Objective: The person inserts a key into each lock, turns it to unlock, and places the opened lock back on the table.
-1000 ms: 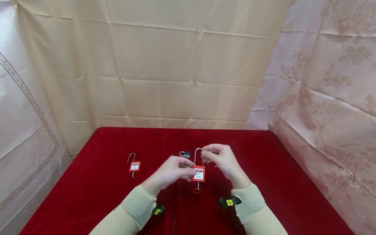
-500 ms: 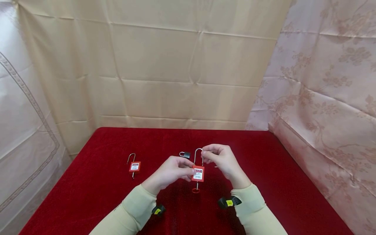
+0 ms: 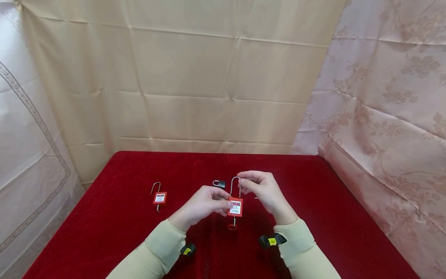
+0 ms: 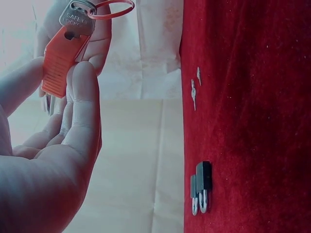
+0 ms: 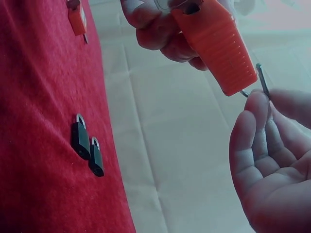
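Note:
My left hand [image 3: 205, 201] pinches the red body of a safety padlock [image 3: 235, 207] between thumb and fingers, holding it upright above the table. From its underside hangs a key [image 4: 75, 19] on a red ring [image 4: 114, 14]. My right hand [image 3: 263, 192] pinches the long steel shackle [image 3: 231, 186] near its right bend. In the right wrist view the shackle's free leg [image 5: 263, 80] ends outside the red body, beside its edge. A second red padlock [image 3: 160, 197] lies at the left, shackle swung out and a key in its bottom.
Two small black padlocks [image 5: 80, 141] lie close together behind my hands. Small loose keys [image 4: 193, 94] lie on the red cloth, mostly hidden behind my right hand in the head view. The red-covered table [image 3: 296, 248] ends at a beige curtain [image 3: 195, 120].
The held padlock has shifted very slightly. My right fingertips have edged a little left along the top of the shackle. Otherwise both hands keep their places.

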